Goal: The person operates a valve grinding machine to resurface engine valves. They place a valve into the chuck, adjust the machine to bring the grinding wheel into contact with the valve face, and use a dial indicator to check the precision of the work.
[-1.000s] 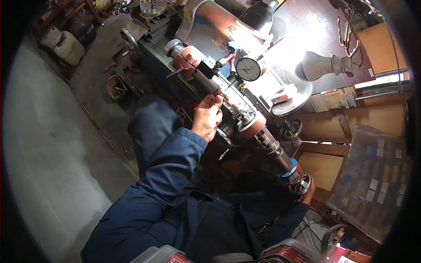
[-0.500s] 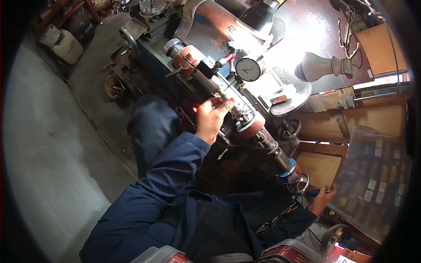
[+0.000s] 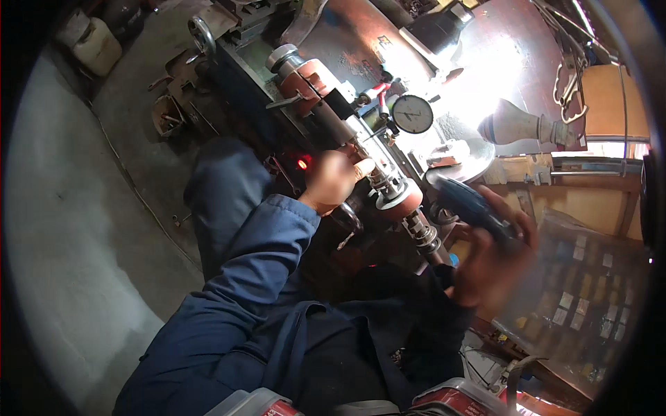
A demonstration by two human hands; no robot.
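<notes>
My left hand point(image 3: 336, 179) rests with curled fingers on the long metal shaft point(image 3: 388, 191) of a red and grey machine point(image 3: 312, 87), just below a round dial gauge point(image 3: 412, 114). My right hand point(image 3: 492, 260) is raised to the right of the shaft, blurred by motion, and grips a dark blue handled tool point(image 3: 466, 202) whose tip points up and left toward the shaft's collar point(image 3: 399, 201). Both sleeves are dark blue.
A bright lamp point(image 3: 517, 125) glares over a metal plate point(image 3: 472, 163) at the right. A drawer cabinet point(image 3: 583, 291) stands at the lower right. A white canister point(image 3: 97, 43) sits at the top left on the grey floor point(image 3: 76, 243). A red light point(image 3: 302, 164) glows beside my left hand.
My right hand has come up from the lower right into view with the dark blue tool. My left hand has stayed on the shaft, shifting only slightly.
</notes>
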